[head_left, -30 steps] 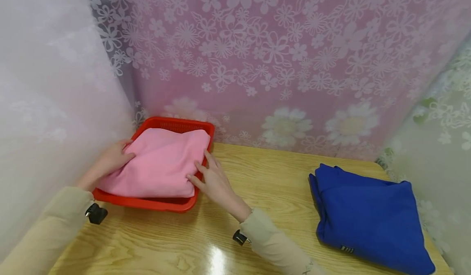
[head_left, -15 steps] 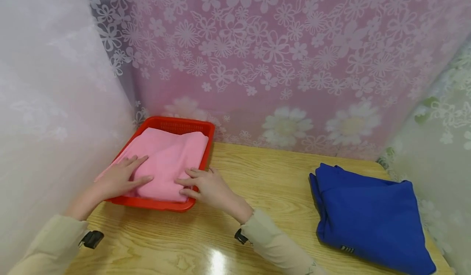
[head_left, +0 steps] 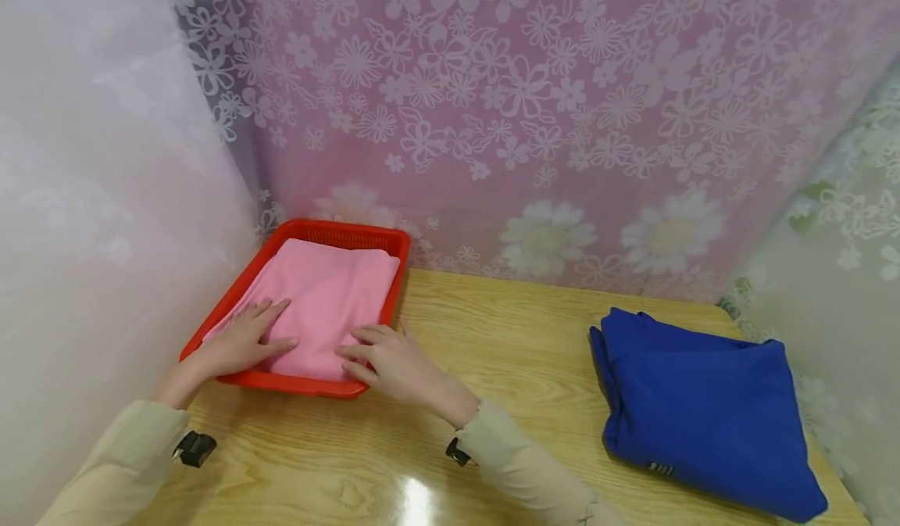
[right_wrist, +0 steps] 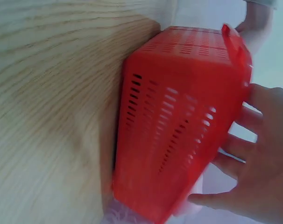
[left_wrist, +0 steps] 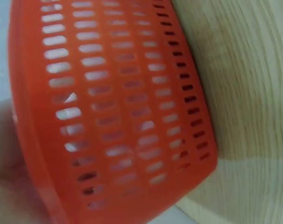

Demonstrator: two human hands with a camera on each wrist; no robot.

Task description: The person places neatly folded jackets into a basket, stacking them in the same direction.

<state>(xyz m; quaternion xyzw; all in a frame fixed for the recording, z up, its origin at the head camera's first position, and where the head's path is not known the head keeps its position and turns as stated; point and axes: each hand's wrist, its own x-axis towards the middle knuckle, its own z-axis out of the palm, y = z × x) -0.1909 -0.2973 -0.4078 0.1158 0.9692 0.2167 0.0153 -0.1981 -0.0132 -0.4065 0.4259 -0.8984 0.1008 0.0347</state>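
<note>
Folded pink cloth (head_left: 326, 295) fills the red plastic basket (head_left: 284, 383) at the left of the table in the head view. My left hand (head_left: 242, 342) lies flat on the cloth's near left part, fingers spread. Over the basket's right rim reaches my right hand (head_left: 390, 362), its fingertips touching the cloth's near right corner. Through the left wrist view's slotted basket wall (left_wrist: 118, 98), bits of pink show. In the right wrist view the loosely spread fingers (right_wrist: 239, 147) pass over the rim of the basket (right_wrist: 165, 121); their tips are partly hidden behind it.
A folded blue garment (head_left: 703, 409) lies at the right of the wooden table (head_left: 492, 338). Pink flowered curtain (head_left: 478, 119) hangs behind the table, and a pale curtain (head_left: 105, 182) stands close on the left, beside the basket.
My left hand has moved from the basket's left edge onto the cloth, toward the near side. The right hand has shifted slightly nearer and inward. The cloth now lies flatter and lower inside the basket.
</note>
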